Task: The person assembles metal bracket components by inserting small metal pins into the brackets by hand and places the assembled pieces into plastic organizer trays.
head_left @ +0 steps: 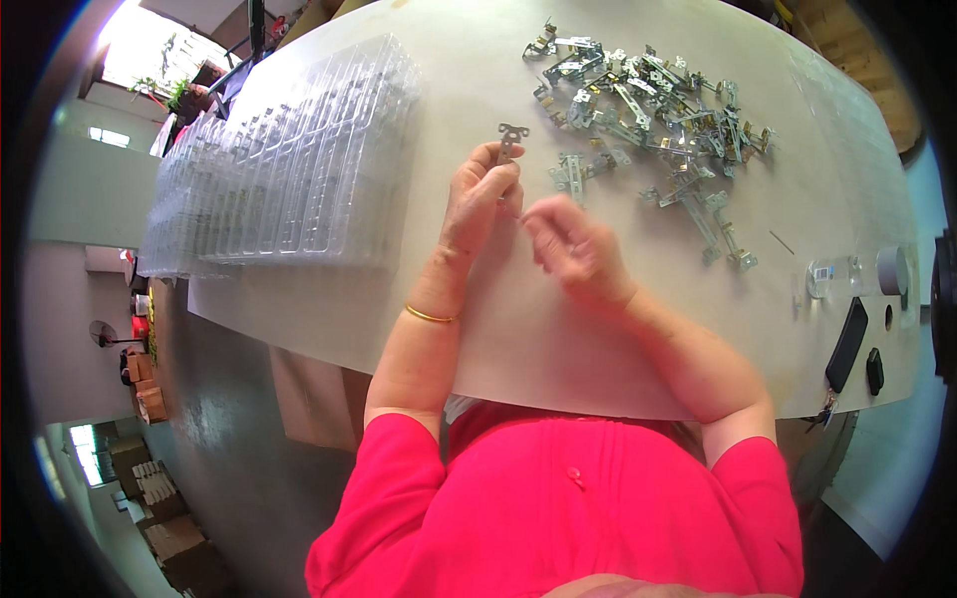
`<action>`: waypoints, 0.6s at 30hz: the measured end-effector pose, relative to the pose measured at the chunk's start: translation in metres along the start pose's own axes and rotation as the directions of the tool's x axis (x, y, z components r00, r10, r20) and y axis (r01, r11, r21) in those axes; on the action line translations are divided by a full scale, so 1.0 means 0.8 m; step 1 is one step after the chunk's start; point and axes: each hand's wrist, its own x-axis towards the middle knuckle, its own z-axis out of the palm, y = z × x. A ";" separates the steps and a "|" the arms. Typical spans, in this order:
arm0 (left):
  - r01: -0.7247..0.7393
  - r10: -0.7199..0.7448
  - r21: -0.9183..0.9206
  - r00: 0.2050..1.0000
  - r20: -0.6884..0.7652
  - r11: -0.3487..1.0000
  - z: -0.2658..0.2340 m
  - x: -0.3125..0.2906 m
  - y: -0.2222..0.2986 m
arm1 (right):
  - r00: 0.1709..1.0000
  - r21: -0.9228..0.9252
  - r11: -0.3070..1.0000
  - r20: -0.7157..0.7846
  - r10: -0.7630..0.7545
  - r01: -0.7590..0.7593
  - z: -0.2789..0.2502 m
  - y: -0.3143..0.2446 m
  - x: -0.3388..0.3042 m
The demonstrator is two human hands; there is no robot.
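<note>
My left hand point(477, 204) is closed around a flat metal bracket point(508, 142), whose wider, notched end sticks up past the thumb and fingers. Just to its right is my right hand point(580, 249), slightly smeared by motion. Its fingers are curled in, with the thumb side close to the lower part of my left hand; what they pinch, if anything, is too small or hidden to tell. Beyond both hands lies a loose pile of similar metal brackets point(638, 100), some with brass-coloured pieces, and a few point(570, 177) lie apart near my right hand.
Stacks of clear plastic trays point(329, 169) stand at the left on the pale table point(459, 60). A thin metal pin point(782, 242) lies on the right. Farther right are a clear bottle point(837, 277) with a grey cap, a black phone point(847, 344) and a small black object point(874, 371).
</note>
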 end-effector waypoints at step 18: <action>-0.401 0.435 0.419 0.900 0.016 0.814 0.033 -0.016 -0.017 | 0.923 0.007 0.997 -0.379 0.072 -0.075 -0.013 -0.018 0.019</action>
